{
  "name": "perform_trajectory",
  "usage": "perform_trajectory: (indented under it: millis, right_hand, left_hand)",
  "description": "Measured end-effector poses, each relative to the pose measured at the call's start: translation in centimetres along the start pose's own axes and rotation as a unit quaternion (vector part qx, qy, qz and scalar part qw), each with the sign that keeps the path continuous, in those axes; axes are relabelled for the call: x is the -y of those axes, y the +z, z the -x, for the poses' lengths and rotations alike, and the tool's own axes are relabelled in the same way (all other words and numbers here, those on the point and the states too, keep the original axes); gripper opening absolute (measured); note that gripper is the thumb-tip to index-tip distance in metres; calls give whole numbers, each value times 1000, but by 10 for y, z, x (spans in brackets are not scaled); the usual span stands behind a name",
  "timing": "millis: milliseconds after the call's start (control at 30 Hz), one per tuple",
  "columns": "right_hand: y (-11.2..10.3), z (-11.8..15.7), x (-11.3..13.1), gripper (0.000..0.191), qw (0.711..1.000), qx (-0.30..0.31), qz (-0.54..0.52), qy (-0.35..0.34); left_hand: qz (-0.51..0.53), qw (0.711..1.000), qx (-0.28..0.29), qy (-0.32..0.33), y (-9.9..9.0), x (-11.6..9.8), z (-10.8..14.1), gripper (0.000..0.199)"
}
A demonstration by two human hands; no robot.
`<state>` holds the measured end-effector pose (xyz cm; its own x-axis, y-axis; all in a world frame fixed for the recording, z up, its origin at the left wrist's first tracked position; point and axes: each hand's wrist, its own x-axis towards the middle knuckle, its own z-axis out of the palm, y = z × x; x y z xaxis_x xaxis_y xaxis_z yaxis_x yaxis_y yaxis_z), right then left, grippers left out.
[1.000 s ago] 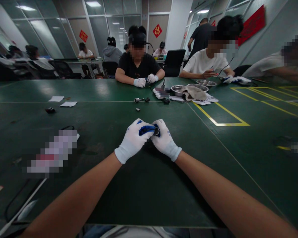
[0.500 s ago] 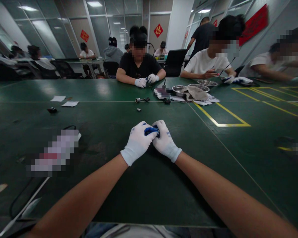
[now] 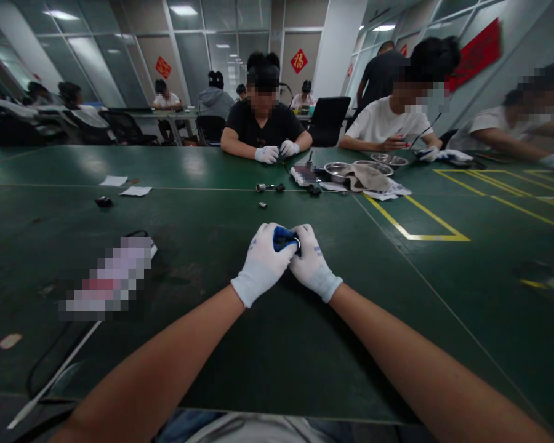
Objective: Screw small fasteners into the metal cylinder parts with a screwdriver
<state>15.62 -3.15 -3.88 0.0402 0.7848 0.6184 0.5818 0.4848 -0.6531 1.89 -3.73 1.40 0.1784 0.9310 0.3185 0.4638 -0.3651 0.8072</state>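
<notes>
My left hand (image 3: 264, 257), in a white glove with blue on the palm side, is closed near the middle of the view, fingers curled inward. Touching it is my right hand (image 3: 311, 259), gloved alike and also closed. Between the fingertips of both hands shows a small dark object with a shiny rim (image 3: 297, 245); the gloves hide most of it, so I cannot make out what it is. Both hands are just above the green table (image 3: 360, 320). Beyond them lies a small metal piece (image 3: 263, 205), and behind that a metal-ended part (image 3: 261, 187) with black pieces beside it.
At the left lie a blurred-out pale packet (image 3: 115, 274) with a black cord, a small black part (image 3: 104, 202) and white papers (image 3: 136, 191). Metal bowls (image 3: 336, 169) and a grey cloth (image 3: 368, 177) stand back right. Two gloved people sit across the table.
The view has shifted a little, so most things appear slightly further right. The fingers of my left hand have opened somewhat around the small object, showing more blue.
</notes>
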Motion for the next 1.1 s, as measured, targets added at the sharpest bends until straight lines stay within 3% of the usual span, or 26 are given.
perform_trajectory:
  millis: [67,133,233,300,467,600,733,933,1100]
  right_hand:
    - [-2,-1,-2,22,1000,-22,0,18]
    - [-5,-2,-4,23,998,-42,-2,40]
    - [-8,-3,-8,24,996,-59,-8,72]
    - [-9,-4,-10,24,994,-67,-13,87]
    - [-8,-3,-9,24,993,-67,-26,90]
    - [-10,-3,-6,25,994,-42,-46,94]
    - [-12,-2,-2,25,994,-21,-61,84]
    - [-15,-2,5,23,997,11,-64,52]
    - [-16,-2,7,21,997,24,-66,42]
  left_hand:
    - [23,1000,-1,3,-2,8,-3,18]
    - [-7,999,35,21,-9,16,-5,21]
    - [-79,977,181,78,-21,27,-8,27]
    - [-101,959,244,101,-27,31,-11,28]
    - [-142,942,284,110,-31,34,-17,21]
    - [-179,935,280,127,-27,34,-16,16]
    - [-169,949,247,98,-27,33,-14,17]
    - [8,984,157,79,-33,19,-14,17]
    - [125,979,157,39,-33,7,-12,21]
